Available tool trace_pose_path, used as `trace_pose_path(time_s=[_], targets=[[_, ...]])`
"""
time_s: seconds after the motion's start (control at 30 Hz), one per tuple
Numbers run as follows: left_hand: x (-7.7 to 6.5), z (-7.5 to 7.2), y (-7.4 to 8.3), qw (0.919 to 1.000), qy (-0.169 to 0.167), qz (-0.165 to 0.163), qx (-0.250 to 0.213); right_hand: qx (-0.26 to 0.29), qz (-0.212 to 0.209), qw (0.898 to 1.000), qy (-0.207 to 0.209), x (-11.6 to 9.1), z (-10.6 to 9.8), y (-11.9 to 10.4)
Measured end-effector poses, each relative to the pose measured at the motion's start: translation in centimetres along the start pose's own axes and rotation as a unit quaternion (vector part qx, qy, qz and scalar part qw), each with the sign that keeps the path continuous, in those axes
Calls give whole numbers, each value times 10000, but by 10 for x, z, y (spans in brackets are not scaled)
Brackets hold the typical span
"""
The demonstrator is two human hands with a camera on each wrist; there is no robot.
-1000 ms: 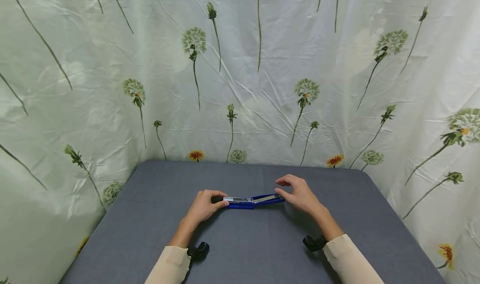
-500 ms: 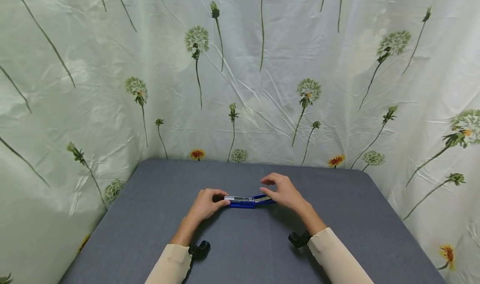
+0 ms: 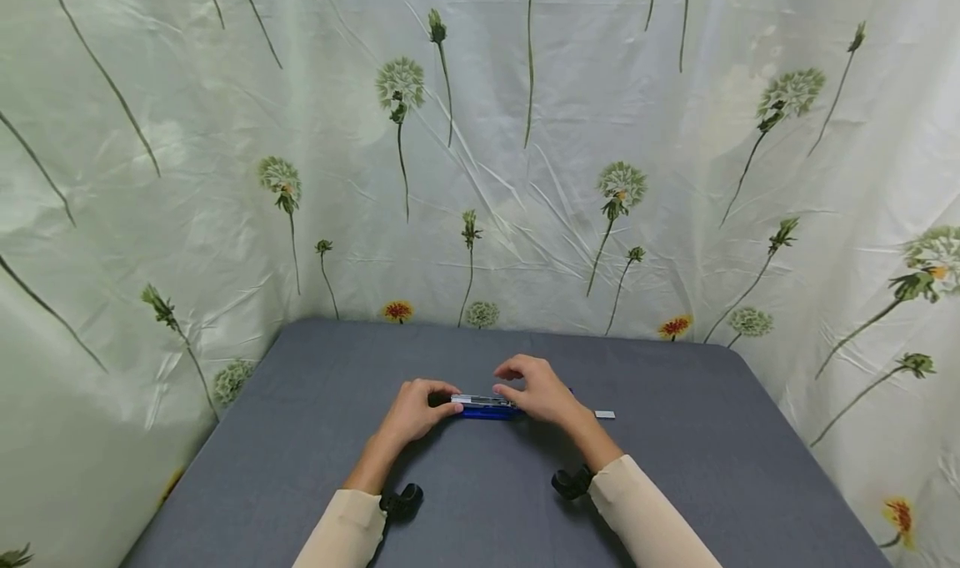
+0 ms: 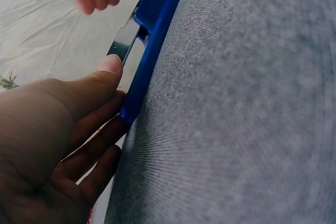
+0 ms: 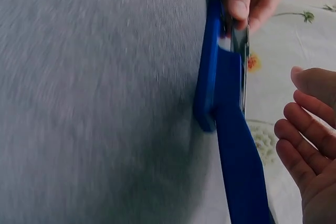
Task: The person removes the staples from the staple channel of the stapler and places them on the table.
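A: Stapler (image 3: 487,414)?
B: Six o'clock, head view; pinched at nine-o'clock end by left hand (image 3: 411,410). Loosely curled, empty fingers on right hand (image 3: 543,393).
A: Handling?
B: Likely light, stiff, slick; grip blue base (image 4: 150,59).

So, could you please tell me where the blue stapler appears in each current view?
Head: blue stapler, below centre, running from the left hand to behind the right hand.
Left wrist: upper part, left of centre, slanting.
Right wrist: right of centre, reaching the bottom edge.
Shared landmark: the left hand, holding the blue stapler's end in all three.
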State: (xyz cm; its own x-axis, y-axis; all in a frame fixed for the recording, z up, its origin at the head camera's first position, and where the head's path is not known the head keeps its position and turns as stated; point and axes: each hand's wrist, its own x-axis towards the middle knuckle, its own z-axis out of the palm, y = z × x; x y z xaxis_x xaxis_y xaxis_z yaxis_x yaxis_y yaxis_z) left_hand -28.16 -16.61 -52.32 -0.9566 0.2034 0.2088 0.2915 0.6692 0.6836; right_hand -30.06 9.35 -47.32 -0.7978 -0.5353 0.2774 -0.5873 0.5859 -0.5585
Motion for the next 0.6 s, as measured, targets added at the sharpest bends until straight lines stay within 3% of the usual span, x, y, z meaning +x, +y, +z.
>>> trace_pose_path(time_s=[0.6], targets=[[1,0,-3,9999,-15,146,-28,-264,-183,9989,-348,9,30,-13]])
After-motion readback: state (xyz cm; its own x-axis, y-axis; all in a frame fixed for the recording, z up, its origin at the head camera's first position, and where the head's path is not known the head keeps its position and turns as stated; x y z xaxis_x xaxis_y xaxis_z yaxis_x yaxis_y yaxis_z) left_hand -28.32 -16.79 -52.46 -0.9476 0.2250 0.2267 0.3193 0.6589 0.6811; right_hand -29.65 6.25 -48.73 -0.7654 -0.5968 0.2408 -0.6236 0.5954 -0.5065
